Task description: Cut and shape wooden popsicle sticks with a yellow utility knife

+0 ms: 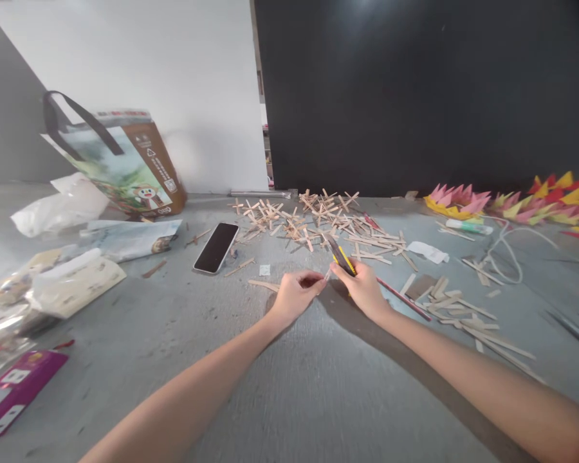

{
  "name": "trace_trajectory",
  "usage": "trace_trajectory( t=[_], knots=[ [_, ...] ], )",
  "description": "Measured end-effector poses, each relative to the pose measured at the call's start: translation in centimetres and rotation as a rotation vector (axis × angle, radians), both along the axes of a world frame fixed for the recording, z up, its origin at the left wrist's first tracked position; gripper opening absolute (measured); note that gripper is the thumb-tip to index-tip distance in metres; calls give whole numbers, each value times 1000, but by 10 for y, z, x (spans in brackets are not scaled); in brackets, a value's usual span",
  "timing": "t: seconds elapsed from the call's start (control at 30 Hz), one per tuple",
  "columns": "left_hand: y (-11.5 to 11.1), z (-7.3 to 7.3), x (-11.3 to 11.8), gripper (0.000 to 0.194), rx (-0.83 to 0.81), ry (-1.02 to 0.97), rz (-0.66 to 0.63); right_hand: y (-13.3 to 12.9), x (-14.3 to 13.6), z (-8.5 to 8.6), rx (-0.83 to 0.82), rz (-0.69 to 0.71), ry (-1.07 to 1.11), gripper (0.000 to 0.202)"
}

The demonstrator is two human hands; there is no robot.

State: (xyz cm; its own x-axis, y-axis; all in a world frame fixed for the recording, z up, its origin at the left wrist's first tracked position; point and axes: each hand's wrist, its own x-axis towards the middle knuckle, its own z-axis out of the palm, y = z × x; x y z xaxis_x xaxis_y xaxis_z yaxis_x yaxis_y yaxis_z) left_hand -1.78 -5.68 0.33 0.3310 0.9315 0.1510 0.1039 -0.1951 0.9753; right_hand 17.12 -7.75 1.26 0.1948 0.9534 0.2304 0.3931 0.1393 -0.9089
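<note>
My right hand [364, 289] is closed around a yellow and black utility knife [341, 256], its front end pointing up and away from me. My left hand [296, 296] is closed in a pinch, fingertips almost meeting those of the right hand. Between the fingertips shows a small pale piece [327, 274], too small to name. A wooden stick [263, 283] lies on the grey table just beyond my left hand. Near my right wrist rests a thin dark red rod [405, 301]. Ahead of both hands spreads a pile of wooden craft sticks [289, 222], many crossed over each other.
A phone [217, 248] and a small white square [264, 270] lie left of centre. Behind them stands a printed carrier bag [139, 167], with plastic packets [77, 283] nearer. Loose sticks [463, 308], a white cable [504, 251] and folded-paper chains [458, 200] occupy the right.
</note>
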Motion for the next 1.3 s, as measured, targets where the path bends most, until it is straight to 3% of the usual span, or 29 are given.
trace_trajectory(
  t=[0.47, 0.73, 1.03, 1.3],
  knots=[
    [-3, 3, 0, 22, 2, 79, -55, -6, 0, -2, -69, 152, 143, 42],
    [-6, 7, 2, 27, -163, -77, -11, -6, -1, -3, -86, 159, 164, 42],
    [-9, 8, 4, 31, -213, -155, -62, -6, -2, -4, -57, 142, 151, 39],
    [-1, 8, 2, 38, -289, -268, 15, -7, -1, -5, -51, 103, 219, 44]
  ],
)
